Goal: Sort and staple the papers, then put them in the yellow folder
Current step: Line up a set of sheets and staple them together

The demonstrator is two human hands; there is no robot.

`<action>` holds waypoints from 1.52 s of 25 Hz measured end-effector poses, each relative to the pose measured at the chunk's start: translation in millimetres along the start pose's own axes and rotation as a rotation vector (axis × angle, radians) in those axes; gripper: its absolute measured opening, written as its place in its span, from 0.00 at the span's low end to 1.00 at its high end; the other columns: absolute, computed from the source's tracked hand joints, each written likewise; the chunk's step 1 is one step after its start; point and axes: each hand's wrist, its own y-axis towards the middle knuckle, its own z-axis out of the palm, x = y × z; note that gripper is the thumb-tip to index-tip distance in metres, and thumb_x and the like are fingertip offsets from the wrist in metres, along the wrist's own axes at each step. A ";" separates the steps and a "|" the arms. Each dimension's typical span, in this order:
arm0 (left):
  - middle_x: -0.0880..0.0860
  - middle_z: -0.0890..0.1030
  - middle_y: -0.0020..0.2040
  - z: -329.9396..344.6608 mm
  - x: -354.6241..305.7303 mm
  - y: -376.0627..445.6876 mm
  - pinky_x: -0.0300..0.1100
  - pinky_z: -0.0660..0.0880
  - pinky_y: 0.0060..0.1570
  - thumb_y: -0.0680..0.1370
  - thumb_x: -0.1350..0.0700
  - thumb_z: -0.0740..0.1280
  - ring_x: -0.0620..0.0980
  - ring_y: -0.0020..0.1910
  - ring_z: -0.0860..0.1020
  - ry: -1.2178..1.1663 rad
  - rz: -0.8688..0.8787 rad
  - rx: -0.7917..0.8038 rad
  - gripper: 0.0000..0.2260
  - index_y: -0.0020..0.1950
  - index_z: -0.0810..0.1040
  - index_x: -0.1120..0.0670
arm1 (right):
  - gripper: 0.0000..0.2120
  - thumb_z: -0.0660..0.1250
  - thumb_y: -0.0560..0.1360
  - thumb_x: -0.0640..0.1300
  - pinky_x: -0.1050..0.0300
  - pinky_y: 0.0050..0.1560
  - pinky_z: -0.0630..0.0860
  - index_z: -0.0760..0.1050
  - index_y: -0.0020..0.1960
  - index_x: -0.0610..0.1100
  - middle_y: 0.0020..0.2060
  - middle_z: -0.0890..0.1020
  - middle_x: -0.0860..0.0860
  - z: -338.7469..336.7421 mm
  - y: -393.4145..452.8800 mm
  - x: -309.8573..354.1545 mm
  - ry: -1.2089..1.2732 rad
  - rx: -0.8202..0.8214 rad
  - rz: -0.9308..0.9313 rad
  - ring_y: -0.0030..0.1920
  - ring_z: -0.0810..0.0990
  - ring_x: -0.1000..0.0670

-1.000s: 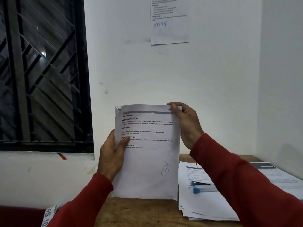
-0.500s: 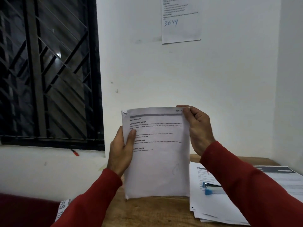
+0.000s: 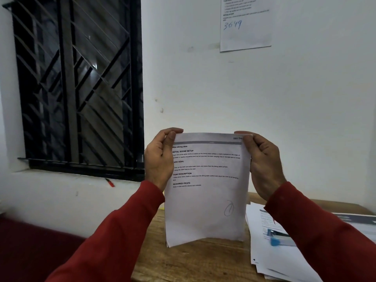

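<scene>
Our left hand (image 3: 160,157) pinches the top left corner of a printed paper set (image 3: 205,190), held upright between both hands above the counter (image 3: 195,259); our right hand (image 3: 262,161) pinches the top right corner. Right of it, a blue stapler (image 3: 277,238) lies on loose papers (image 3: 270,259). We seem to be squaring sheets; stapling likely follows. No yellow folder shows.

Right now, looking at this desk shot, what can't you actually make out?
- Yellow folder: nowhere in the head view.
- Blue and silver stapler: partly covered by the red right sleeve.
- Loose white paper stack: cut off by the bottom edge.
- Held printed white sheets: how many there are, since the front page hides them.
- White wall notice: print too small, top cropped.
</scene>
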 end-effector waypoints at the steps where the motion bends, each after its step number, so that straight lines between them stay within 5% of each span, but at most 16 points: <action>1: 0.48 0.85 0.51 0.3 0.0 -0.2 0.58 0.80 0.52 0.84 0.54 0.62 0.53 0.51 0.83 -0.033 -0.009 -0.003 0.09 0.54 0.82 0.51 | 0.10 0.62 0.82 0.43 0.62 0.47 0.79 0.82 0.52 0.44 0.48 0.85 0.50 -0.1 -0.1 -0.2 0.000 0.002 -0.001 0.47 0.82 0.54; 6: 0.52 0.84 0.48 -2.7 2.8 -9.0 0.45 0.81 0.44 0.84 0.51 0.61 0.50 0.46 0.83 -0.088 -0.091 0.063 0.10 0.58 0.80 0.52 | 0.10 0.62 0.82 0.42 0.61 0.48 0.79 0.82 0.52 0.44 0.46 0.85 0.51 -0.8 -1.4 -0.4 0.022 0.000 0.002 0.46 0.82 0.54; 9: 0.53 0.82 0.43 -3.6 5.3 -11.4 0.45 0.80 0.42 0.84 0.51 0.60 0.50 0.43 0.81 -0.113 -0.095 0.073 0.12 0.51 0.80 0.57 | 0.10 0.62 0.82 0.46 0.55 0.48 0.78 0.82 0.54 0.45 0.49 0.85 0.50 -2.3 -1.6 -2.1 0.043 0.045 0.040 0.48 0.82 0.52; 15: 0.54 0.81 0.43 -3.4 0.0 -3.9 0.46 0.80 0.41 0.84 0.51 0.61 0.50 0.42 0.80 -0.200 -0.111 0.014 0.14 0.54 0.79 0.60 | 0.13 0.62 0.82 0.48 0.52 0.49 0.82 0.78 0.60 0.42 0.53 0.85 0.45 -3.7 -10.4 -8.9 0.110 0.197 0.189 0.50 0.85 0.46; 20: 0.56 0.82 0.44 -8.0 10.0 10.8 0.48 0.80 0.45 0.84 0.52 0.62 0.52 0.42 0.81 -0.312 -0.363 -0.073 0.10 0.54 0.79 0.57 | 0.12 0.65 0.80 0.47 0.52 0.46 0.82 0.80 0.59 0.41 0.51 0.86 0.43 -23.6 -25.7 -35.5 -0.075 0.388 0.401 0.48 0.85 0.44; 26: 0.56 0.85 0.55 -6.0 47.2 -38.0 0.49 0.82 0.44 0.79 0.46 0.68 0.55 0.47 0.84 -0.208 -0.778 0.293 0.17 0.62 0.79 0.56 | 0.09 0.65 0.80 0.41 0.56 0.42 0.81 0.80 0.57 0.39 0.46 0.87 0.46 -36.0 -21.0 -66.3 0.017 0.080 0.455 0.46 0.85 0.46; 29: 0.56 0.85 0.55 1.8 64.3 -78.4 0.58 0.79 0.57 0.79 0.53 0.70 0.57 0.53 0.84 -0.182 -0.680 0.381 0.13 0.61 0.80 0.57 | 0.09 0.65 0.81 0.42 0.51 0.51 0.82 0.80 0.58 0.41 0.51 0.86 0.46 -37.9 -27.1 -79.8 -0.003 0.036 0.440 0.51 0.85 0.44; 34: 0.50 0.86 0.53 4.2 81.7 -87.8 0.58 0.81 0.54 0.79 0.54 0.70 0.52 0.51 0.85 0.019 -0.500 0.210 0.08 0.58 0.81 0.50 | 0.13 0.67 0.79 0.43 0.46 0.56 0.80 0.77 0.63 0.43 0.55 0.85 0.46 -43.0 -43.1 -94.3 0.009 0.128 0.414 0.55 0.84 0.44; 38: 0.50 0.85 0.54 9.2 72.1 -89.4 0.47 0.82 0.50 0.80 0.56 0.69 0.49 0.52 0.84 -0.049 -0.393 0.099 0.09 0.59 0.80 0.51 | 0.12 0.67 0.79 0.42 0.51 0.53 0.82 0.77 0.62 0.42 0.54 0.85 0.47 -39.3 -41.6 -92.9 -0.057 0.146 0.296 0.53 0.85 0.47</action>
